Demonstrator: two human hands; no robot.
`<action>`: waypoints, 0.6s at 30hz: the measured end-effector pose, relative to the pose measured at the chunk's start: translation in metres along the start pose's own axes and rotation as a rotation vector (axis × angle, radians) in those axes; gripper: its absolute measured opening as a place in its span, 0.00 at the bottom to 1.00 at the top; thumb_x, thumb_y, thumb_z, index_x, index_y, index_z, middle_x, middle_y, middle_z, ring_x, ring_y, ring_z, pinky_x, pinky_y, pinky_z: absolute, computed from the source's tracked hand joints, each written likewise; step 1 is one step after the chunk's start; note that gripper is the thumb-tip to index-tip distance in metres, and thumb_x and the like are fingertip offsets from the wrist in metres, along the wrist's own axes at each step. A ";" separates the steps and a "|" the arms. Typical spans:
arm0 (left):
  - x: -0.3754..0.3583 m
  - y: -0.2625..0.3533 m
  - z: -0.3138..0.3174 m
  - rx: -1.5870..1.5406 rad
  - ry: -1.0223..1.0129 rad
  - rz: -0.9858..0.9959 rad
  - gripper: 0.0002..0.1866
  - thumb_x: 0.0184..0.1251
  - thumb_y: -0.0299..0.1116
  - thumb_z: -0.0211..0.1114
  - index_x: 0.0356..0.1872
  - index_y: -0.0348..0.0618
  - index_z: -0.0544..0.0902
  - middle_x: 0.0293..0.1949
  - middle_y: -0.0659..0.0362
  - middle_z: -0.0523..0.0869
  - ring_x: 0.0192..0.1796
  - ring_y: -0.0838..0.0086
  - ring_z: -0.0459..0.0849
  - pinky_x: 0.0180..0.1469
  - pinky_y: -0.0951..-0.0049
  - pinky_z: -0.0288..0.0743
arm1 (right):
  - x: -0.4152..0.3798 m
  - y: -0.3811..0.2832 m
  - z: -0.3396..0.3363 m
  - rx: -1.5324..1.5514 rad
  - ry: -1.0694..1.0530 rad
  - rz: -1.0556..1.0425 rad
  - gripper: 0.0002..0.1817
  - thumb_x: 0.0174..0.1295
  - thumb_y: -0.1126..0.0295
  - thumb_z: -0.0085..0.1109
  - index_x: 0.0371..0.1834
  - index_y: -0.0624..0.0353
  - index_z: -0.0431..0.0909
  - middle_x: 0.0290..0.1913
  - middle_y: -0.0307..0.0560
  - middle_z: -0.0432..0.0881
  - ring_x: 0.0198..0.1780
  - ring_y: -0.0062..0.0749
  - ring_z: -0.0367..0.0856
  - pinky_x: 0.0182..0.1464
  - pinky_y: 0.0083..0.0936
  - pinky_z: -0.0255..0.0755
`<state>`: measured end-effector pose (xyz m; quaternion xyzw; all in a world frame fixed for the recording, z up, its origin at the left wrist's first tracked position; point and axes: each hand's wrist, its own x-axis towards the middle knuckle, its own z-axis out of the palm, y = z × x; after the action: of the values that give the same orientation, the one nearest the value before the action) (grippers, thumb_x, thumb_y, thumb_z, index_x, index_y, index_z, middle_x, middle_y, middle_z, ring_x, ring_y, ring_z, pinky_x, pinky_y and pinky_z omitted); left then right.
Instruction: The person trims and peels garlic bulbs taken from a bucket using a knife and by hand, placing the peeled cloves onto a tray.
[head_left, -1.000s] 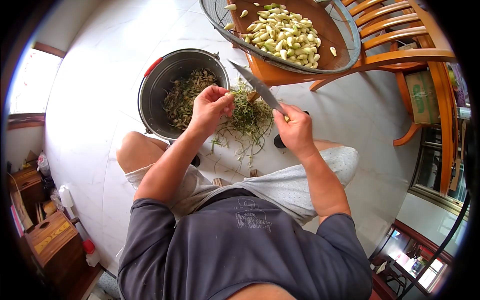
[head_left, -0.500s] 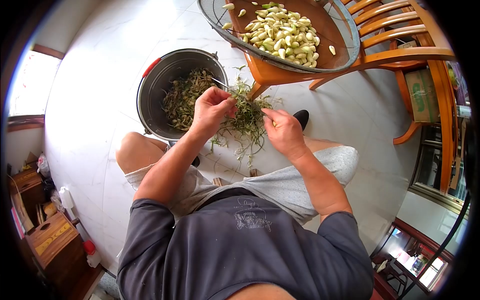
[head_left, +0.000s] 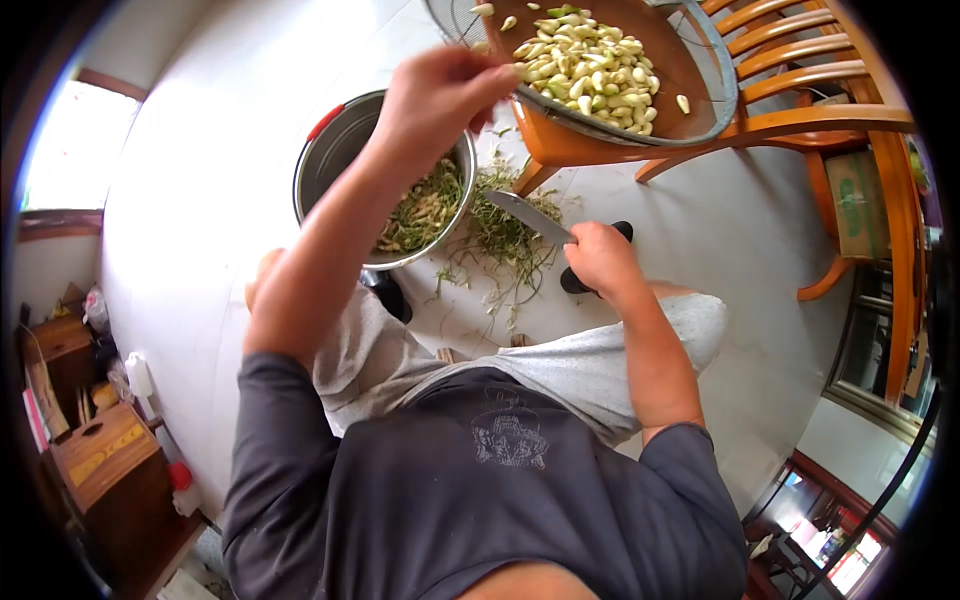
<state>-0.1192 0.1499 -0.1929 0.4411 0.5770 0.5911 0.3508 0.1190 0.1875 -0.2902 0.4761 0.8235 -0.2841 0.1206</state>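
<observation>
My right hand [head_left: 606,257] grips a knife [head_left: 530,215], its blade pointing up and left over a heap of green and whitish trimmings [head_left: 515,250] on the floor. My left hand [head_left: 440,100] is raised to the near left rim of a round mesh sieve [head_left: 700,130]. Its thumb and fingers are pinched, and what they hold, if anything, cannot be made out. Inside the sieve lies a pile of pale, trimmed bulbs [head_left: 600,75]. Below my left forearm stands a dark metal bucket [head_left: 325,165] with untrimmed, stringy plants [head_left: 430,215] in it, partly hidden by the arm.
The sieve rests on a wooden chair [head_left: 800,125], whose leg comes down beside the trimmings. My feet in dark shoes [head_left: 575,282] are on the pale tiled floor [head_left: 220,250]. A wooden cabinet [head_left: 105,455] is at the left, a cardboard box [head_left: 858,205] at the right.
My left hand has moved up from over the trimmings to the sieve's rim. My right hand has shifted slightly right and down, its knife blade now plainly visible.
</observation>
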 end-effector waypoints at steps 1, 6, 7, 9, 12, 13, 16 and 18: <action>0.014 0.010 0.004 0.121 -0.034 0.057 0.13 0.64 0.36 0.66 0.33 0.33 0.81 0.20 0.62 0.79 0.20 0.83 0.74 0.22 0.84 0.67 | 0.002 0.002 0.002 0.008 -0.007 -0.003 0.09 0.55 0.69 0.52 0.33 0.62 0.80 0.35 0.60 0.82 0.42 0.55 0.80 0.47 0.44 0.73; 0.083 0.008 0.008 0.616 -0.187 0.207 0.18 0.63 0.42 0.65 0.29 0.32 0.82 0.17 0.60 0.79 0.21 0.78 0.77 0.23 0.75 0.71 | -0.001 0.012 0.004 0.064 0.083 -0.118 0.11 0.54 0.67 0.57 0.31 0.66 0.78 0.31 0.63 0.80 0.37 0.57 0.79 0.41 0.42 0.72; 0.081 0.004 0.001 0.541 -0.134 0.125 0.19 0.62 0.42 0.65 0.29 0.31 0.82 0.18 0.59 0.79 0.22 0.78 0.77 0.24 0.75 0.71 | -0.002 0.014 0.002 0.068 0.085 -0.115 0.11 0.54 0.67 0.57 0.31 0.66 0.78 0.31 0.63 0.80 0.37 0.57 0.79 0.41 0.41 0.72; 0.076 -0.012 -0.031 0.501 -0.141 -0.086 0.16 0.61 0.38 0.66 0.32 0.29 0.82 0.21 0.58 0.81 0.24 0.78 0.79 0.25 0.77 0.73 | -0.004 0.016 -0.002 0.065 0.081 -0.078 0.11 0.55 0.67 0.56 0.32 0.65 0.79 0.30 0.62 0.80 0.35 0.56 0.79 0.40 0.41 0.72; 0.052 -0.074 -0.094 0.618 -0.462 -0.403 0.11 0.61 0.38 0.61 0.31 0.40 0.83 0.21 0.61 0.82 0.20 0.80 0.78 0.19 0.79 0.71 | -0.007 0.015 -0.008 0.075 0.018 -0.017 0.10 0.56 0.67 0.55 0.33 0.63 0.80 0.34 0.61 0.81 0.39 0.57 0.80 0.45 0.44 0.72; 0.038 -0.097 -0.106 0.706 -0.519 -0.496 0.11 0.60 0.38 0.61 0.32 0.40 0.83 0.23 0.59 0.84 0.20 0.78 0.80 0.22 0.78 0.76 | -0.006 0.018 -0.009 0.072 -0.019 -0.033 0.11 0.56 0.66 0.55 0.34 0.63 0.80 0.33 0.61 0.81 0.39 0.57 0.80 0.44 0.44 0.73; 0.007 -0.189 -0.131 0.949 -0.744 -0.997 0.11 0.57 0.29 0.56 0.18 0.39 0.80 0.18 0.54 0.81 0.19 0.74 0.81 0.21 0.75 0.75 | -0.008 0.016 -0.008 0.062 -0.045 -0.076 0.10 0.57 0.67 0.55 0.34 0.63 0.80 0.31 0.62 0.81 0.38 0.57 0.80 0.43 0.44 0.73; -0.018 -0.246 -0.151 1.087 -0.868 -0.967 0.10 0.55 0.26 0.55 0.18 0.39 0.82 0.22 0.50 0.83 0.25 0.66 0.83 0.28 0.67 0.78 | -0.007 0.011 -0.010 0.051 -0.077 -0.076 0.10 0.57 0.67 0.55 0.35 0.63 0.80 0.31 0.62 0.81 0.38 0.57 0.80 0.42 0.44 0.73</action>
<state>-0.2760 0.0988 -0.4308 0.4408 0.7202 -0.2054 0.4948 0.1322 0.1925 -0.2832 0.4360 0.8282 -0.3276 0.1293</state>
